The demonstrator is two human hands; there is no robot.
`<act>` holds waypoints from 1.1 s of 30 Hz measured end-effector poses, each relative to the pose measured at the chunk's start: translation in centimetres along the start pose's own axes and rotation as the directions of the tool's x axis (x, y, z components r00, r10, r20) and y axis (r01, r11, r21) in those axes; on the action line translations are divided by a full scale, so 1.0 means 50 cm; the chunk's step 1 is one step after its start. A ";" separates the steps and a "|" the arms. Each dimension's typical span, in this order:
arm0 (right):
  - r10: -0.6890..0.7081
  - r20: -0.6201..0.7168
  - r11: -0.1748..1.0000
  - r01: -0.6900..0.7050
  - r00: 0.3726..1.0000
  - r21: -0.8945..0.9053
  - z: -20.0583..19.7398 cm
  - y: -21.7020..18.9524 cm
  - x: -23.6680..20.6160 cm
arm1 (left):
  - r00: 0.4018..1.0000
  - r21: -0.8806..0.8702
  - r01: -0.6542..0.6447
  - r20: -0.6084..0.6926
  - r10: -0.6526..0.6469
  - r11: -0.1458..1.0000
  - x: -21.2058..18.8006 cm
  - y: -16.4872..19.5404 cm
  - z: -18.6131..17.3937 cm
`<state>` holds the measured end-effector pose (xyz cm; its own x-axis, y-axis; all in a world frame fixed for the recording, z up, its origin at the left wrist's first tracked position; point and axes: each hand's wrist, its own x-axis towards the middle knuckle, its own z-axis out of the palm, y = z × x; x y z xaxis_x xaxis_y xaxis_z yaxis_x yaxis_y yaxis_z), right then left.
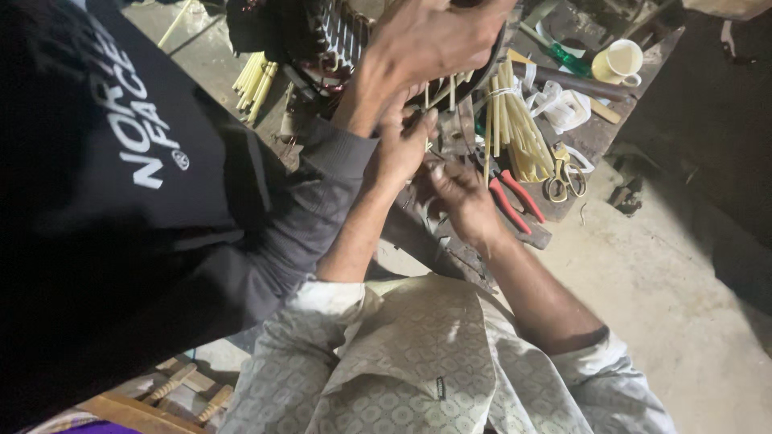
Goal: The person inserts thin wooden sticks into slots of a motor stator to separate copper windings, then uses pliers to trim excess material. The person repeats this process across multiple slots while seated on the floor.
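A dark motor stator (322,40) with copper windings stands on the workbench ahead of me. A co-worker's hand (434,40), coming from a grey sleeve, lies over its rim. My left hand (400,149) reaches up to the stator's lower edge, fingers pinched together by thin cream strips (449,90) that stick out of the slots. Just below it, my right hand (457,193) has its fingers curled. What either hand holds is hidden in the dim light.
A tied bundle of cream strips (519,128) lies on the bench to the right, another bundle (256,80) to the left. Red-handled pliers (515,201), yellow-handled scissors (567,181), white tape (563,104) and a cream cup (619,63) lie nearby. The co-worker in black (104,185) stands left.
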<state>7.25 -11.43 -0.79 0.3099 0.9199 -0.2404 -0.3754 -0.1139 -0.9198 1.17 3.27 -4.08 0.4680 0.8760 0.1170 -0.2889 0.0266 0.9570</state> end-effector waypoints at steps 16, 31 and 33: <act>-0.139 -0.141 0.987 0.149 0.980 0.062 -0.028 0.066 0.027 | 0.892 0.289 -0.432 -0.006 0.453 0.854 0.021 0.011 0.043; -0.050 -0.285 0.734 -0.158 0.957 -0.660 -0.198 -0.027 -0.083 | 0.999 -0.015 0.050 -0.013 -0.050 0.999 -0.053 -0.060 0.075; -0.129 -0.287 0.799 -0.072 0.949 -0.597 -0.194 -0.069 -0.068 | 0.991 -0.152 0.125 0.064 -0.116 0.980 -0.075 -0.042 0.075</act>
<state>15.97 -17.81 0.20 0.5937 0.7799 -0.1983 0.1998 -0.3815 -0.9025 3.16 -1.87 -5.54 0.5512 0.8341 0.0216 -0.3515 0.2086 0.9126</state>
